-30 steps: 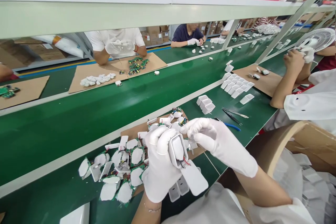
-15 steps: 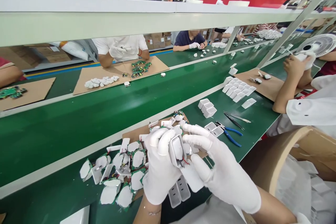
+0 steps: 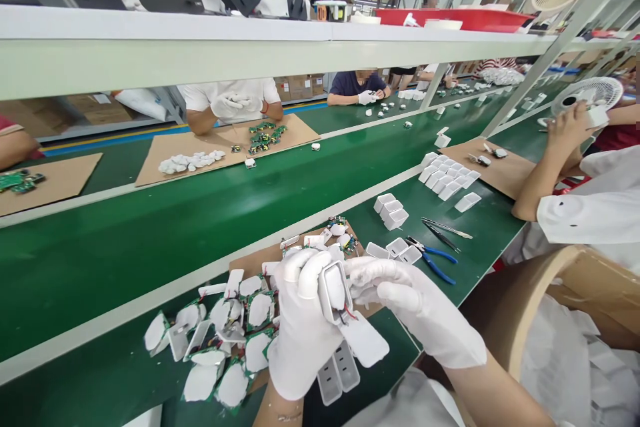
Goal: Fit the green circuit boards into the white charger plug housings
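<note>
In my white-gloved left hand (image 3: 300, 320) is a small white plastic case (image 3: 326, 290), tilted with its open side toward me. A white padded part (image 3: 334, 288) sits inside it, and red wires show at the lower edge. From there a flat white cover (image 3: 366, 339) hangs down to the right. My gloved right hand (image 3: 415, 300) is beside the case's right side, fingers stretched out and holding nothing visible; whether the fingertips touch the case is unclear. Circuit boards with white pads (image 3: 233, 380) lie heaped left of my left hand. Slotted white cases (image 3: 339, 373) lie below it.
Blue-handled pliers (image 3: 437, 263) and tweezers (image 3: 445, 227) lie to the right, near stacked white cases (image 3: 391, 211). A green conveyor belt (image 3: 200, 213) runs beyond. A large round bin (image 3: 530, 300) stands at the lower right. Co-workers sit opposite and at right; a shelf (image 3: 280, 57) crosses above.
My right hand's fingers have drawn away from the cover and come closer together beside the case. The cover now hangs free. Small parts on the belt have shifted right.
</note>
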